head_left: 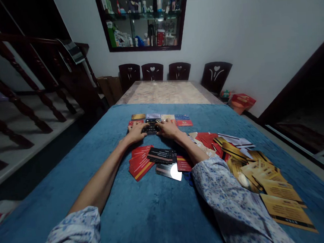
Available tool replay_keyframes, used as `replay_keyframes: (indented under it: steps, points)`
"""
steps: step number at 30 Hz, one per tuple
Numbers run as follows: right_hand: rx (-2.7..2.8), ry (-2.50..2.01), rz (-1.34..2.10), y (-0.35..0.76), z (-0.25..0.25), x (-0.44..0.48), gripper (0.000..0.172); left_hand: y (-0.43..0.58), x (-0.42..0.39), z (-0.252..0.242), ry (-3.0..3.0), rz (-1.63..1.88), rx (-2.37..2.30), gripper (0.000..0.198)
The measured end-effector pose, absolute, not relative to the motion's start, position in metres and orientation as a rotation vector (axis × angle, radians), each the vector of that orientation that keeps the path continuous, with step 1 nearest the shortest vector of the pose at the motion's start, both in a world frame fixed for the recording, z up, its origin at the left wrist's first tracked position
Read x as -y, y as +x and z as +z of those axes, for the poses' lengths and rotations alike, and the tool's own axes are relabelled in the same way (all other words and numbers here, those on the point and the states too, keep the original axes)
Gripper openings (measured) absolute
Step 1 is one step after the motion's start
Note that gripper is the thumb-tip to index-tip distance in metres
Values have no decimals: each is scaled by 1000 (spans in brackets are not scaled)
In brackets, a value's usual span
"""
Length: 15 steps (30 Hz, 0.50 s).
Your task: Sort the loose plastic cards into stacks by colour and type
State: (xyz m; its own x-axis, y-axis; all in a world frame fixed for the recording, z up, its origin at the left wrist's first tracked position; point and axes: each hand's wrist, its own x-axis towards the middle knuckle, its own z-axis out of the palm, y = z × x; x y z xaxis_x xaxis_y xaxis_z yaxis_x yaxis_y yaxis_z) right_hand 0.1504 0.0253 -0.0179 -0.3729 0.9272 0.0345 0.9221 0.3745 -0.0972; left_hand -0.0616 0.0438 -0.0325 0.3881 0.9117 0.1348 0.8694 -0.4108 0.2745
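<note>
Both my hands rest at the far side of the blue cloth, on either side of some black cards (151, 129). My left hand (137, 131) grips their left edge with thumb and fingers, while my right hand (167, 129) has hold of the right edge. Just beyond lie rows of cards: a gold card (138, 116), a pale purple card (153, 116), a cream card (167, 117) and a blue card (182, 117). Red cards show beside each hand, one red card (184, 123) at the right. How many black cards I hold is hidden.
Nearer me lie fanned red cards (141, 164), loose black cards (161, 155) and a silver-grey card (168, 171). Many gold cards (276, 180) spread out at the right, near red pieces (206, 138). Chairs (152, 72) stand behind the table's bare stone-patterned end (165, 91).
</note>
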Motion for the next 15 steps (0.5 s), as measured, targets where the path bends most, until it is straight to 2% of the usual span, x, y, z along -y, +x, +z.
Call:
replay_keyframes:
  steps: [6,15]
  points:
    - [2551,-1709,85,151,-17,-25,51,-62,-43,-32,2537,383,-1573,43]
    - [2553,-1676,77,152,-20,-27,47,-61,-41,-29,2533,384,-1565,38]
